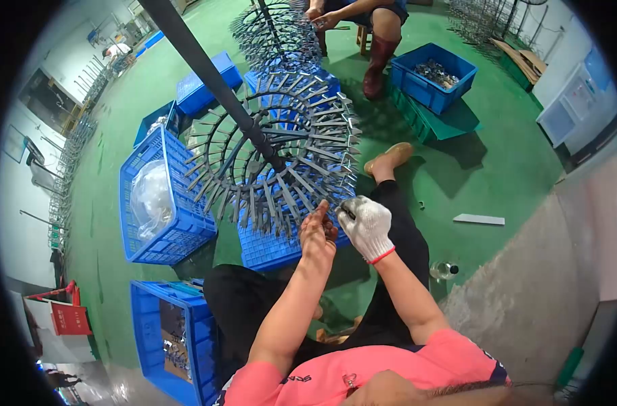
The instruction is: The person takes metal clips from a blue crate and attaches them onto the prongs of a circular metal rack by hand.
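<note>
A round rack (pixel 257 145) with rings of flat metal prongs on a dark central pole stands in front of me. My left hand (pixel 316 235) is bare, its fingers curled, at the rack's near lower edge. Whatever it holds is hidden. My right hand (pixel 368 227) wears a white knit glove with a red cuff edge. Its darkened fingertips are pinched together beside the prongs, just right of my left hand. Any small piece between them is too small to name. Under the rack sits an upturned-looking blue crate (pixel 271 252).
At left stand a blue crate (pixel 169 238) holding a clear plastic bag (pixel 151 196) and a blue bin (pixel 140 318) with metal parts. Another person (pixel 383 27) sits beyond, near a second rack (pixel 271 34) and a blue bin (pixel 435 101) of parts. A bottle (pixel 444 271) lies at right.
</note>
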Motion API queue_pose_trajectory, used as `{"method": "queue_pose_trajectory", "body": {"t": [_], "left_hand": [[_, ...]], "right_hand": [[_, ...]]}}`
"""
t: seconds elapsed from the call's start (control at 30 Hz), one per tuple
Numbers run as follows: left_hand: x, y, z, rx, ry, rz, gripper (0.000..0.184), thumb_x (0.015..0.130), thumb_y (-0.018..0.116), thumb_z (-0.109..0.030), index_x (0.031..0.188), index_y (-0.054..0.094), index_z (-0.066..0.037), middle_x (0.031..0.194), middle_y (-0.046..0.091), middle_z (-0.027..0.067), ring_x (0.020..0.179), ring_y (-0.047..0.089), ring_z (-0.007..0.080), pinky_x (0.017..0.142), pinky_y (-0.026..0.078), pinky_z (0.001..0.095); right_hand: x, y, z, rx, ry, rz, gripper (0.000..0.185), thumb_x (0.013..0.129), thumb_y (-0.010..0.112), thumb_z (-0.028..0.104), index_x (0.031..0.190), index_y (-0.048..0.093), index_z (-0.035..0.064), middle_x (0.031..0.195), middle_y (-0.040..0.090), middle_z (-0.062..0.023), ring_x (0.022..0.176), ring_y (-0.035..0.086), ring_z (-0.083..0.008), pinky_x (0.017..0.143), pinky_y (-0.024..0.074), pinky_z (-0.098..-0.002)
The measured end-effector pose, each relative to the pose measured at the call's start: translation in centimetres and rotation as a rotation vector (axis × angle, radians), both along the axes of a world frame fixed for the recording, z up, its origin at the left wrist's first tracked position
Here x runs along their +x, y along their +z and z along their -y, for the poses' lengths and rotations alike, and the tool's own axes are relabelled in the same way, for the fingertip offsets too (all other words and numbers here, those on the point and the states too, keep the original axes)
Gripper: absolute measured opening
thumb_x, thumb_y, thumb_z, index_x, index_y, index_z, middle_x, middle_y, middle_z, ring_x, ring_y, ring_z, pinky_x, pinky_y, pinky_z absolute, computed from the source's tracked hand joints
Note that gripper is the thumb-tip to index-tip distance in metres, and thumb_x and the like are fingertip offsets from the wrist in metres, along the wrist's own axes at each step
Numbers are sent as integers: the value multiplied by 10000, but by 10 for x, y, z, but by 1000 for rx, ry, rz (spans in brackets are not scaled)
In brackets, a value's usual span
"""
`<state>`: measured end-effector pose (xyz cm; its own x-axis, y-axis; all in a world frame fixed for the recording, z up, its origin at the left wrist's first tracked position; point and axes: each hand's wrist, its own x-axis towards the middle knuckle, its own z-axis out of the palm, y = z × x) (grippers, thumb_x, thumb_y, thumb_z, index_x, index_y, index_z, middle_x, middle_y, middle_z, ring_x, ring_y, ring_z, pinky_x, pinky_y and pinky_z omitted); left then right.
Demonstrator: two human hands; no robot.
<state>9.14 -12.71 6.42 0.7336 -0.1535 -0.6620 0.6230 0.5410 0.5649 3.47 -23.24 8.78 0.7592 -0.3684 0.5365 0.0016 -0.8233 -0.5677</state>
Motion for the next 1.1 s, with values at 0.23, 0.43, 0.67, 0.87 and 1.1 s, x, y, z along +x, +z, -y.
{"method": "queue_pose_trajectory", "body": {"t": [0.23, 0.43, 0.67, 0.87, 1.1], "left_hand": [[3, 0, 0, -33, -28, -38, 217, 817, 757, -155, 763, 547, -145, 638, 502, -22, 487, 450, 85, 372, 348, 217], [-34, -9, -47, -136, -193, -25, 196, 974, 536, -237, 1091, 588, -88, 731, 508, -4, 625, 527, 113, 544, 501, 267], [-72, -13, -88, -121, -419, -72, 408, 1009, 412, -353, 1261, 550, -64, 1034, 640, 57, 937, 624, 217, 762, 543, 373], [-76, -12, -102, -205, -496, -14, 477, 998, 429, -400, 1307, 520, -49, 1193, 614, 75, 1002, 621, 213, 884, 502, 379], [-71, 1, -116, -262, -481, -72, 460, 957, 518, -439, 1218, 596, -68, 1130, 630, 53, 883, 636, 166, 719, 540, 309]], "right_hand": [[-2, 2, -3, -73, -43, -97, 136, 738, 689, 228, 710, 673, 96, 681, 630, -95, 618, 620, -294, 568, 493, -398], [-26, 18, -7, 34, 0, 13, 122, 743, 707, 213, 766, 680, 96, 725, 639, -92, 635, 624, -290, 566, 491, -375], [-75, 28, -41, -63, 413, -435, 209, 770, 675, 287, 905, 715, 133, 908, 639, -101, 843, 629, -289, 769, 499, -409], [-76, 25, -49, -2, 431, -352, 132, 764, 660, 228, 800, 691, 105, 852, 620, -99, 802, 613, -300, 707, 496, -407], [-70, 19, -62, 508, 329, -143, 95, 732, 707, 73, 798, 658, 25, 861, 635, -105, 771, 638, -261, 679, 513, -336]]}}
